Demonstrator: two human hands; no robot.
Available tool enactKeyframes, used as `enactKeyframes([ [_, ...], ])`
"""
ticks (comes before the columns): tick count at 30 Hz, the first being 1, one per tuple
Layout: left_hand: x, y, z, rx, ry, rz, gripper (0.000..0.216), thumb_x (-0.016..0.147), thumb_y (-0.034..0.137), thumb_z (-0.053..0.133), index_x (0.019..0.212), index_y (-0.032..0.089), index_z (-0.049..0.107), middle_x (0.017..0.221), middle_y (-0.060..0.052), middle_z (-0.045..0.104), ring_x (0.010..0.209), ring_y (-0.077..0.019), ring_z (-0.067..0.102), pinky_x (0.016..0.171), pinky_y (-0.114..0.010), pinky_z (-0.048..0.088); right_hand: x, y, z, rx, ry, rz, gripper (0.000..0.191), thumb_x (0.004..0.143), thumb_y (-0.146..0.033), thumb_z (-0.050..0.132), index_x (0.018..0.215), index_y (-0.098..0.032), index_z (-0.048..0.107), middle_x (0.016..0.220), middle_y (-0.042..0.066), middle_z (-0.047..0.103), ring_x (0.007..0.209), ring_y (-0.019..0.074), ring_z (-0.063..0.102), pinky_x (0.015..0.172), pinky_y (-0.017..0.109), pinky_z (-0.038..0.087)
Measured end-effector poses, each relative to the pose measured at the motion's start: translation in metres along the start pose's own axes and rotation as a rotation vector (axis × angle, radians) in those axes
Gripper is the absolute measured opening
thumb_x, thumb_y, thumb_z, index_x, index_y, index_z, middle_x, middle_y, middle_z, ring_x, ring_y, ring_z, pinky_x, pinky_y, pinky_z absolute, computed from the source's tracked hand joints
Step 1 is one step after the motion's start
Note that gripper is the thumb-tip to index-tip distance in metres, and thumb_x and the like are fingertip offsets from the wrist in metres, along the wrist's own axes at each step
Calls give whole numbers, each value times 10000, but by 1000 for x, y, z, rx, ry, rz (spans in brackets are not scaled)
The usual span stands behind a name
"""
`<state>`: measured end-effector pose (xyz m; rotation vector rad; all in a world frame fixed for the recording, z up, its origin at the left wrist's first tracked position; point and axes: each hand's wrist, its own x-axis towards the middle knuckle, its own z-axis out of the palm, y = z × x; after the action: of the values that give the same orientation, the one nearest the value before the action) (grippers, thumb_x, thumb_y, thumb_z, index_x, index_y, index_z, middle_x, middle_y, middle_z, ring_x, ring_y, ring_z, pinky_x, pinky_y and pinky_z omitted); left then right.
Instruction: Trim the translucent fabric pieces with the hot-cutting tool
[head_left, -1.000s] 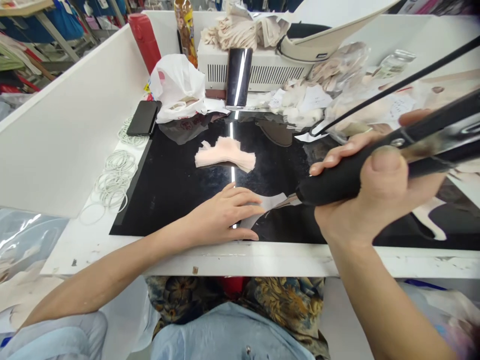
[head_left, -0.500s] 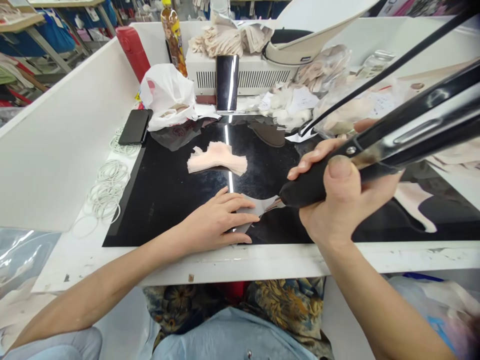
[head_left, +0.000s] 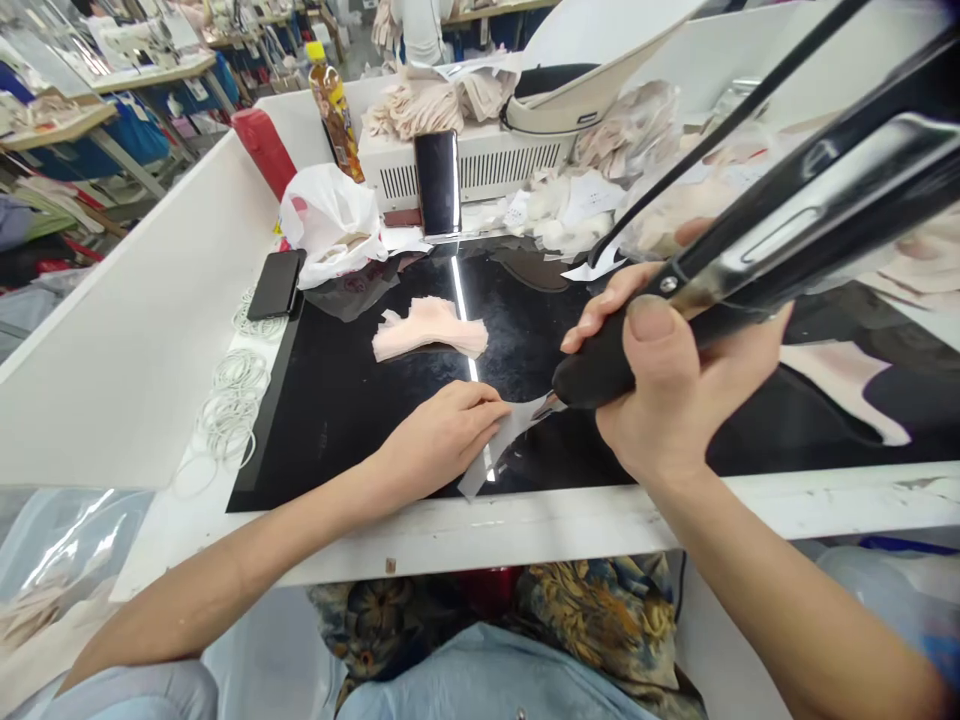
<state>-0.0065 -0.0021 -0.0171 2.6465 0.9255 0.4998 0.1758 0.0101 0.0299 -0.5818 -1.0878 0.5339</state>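
On the black work surface (head_left: 345, 400), a thin greyish translucent piece (head_left: 501, 445) lies in front of me. My left hand (head_left: 450, 430) has its fingers drawn together on the piece's upper left edge. My right hand (head_left: 675, 375) is wrapped around a long black and chrome hand tool (head_left: 772, 240), thumb on top; its exact kind is unclear. The tool's narrow metal tip (head_left: 553, 402) meets the right end of the translucent piece. Farther back lies a small stack of pale pink cut pieces (head_left: 429, 326). A separate pale pink piece (head_left: 844, 375) is right of my right hand.
A black phone (head_left: 276, 285) and white rings (head_left: 232, 400) lie along the left. Behind are a white plastic bag (head_left: 330, 220), a red flask (head_left: 262, 150), a drink bottle (head_left: 334, 110) and an upright phone (head_left: 437, 183). A black cable-like line (head_left: 720, 130) crosses the upper right.
My left hand's fingers, spread flat before, have drawn together on the translucent piece, whose lower part now shows more. The tool tip stays at its right end. The view has shifted slightly.
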Motion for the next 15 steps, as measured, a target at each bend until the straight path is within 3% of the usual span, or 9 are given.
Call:
enactKeyframes([
  [15,-5,10,-2,133,-56,25,367,1042,188,458,1381,253,579,1271,-87,589,1150,-215,562,1002,-401,544,-7,-1,-4,-130,-19,62,381,841,-442,726,1097,-306,479,794,-35,568,613,139,570,586,342,567],
])
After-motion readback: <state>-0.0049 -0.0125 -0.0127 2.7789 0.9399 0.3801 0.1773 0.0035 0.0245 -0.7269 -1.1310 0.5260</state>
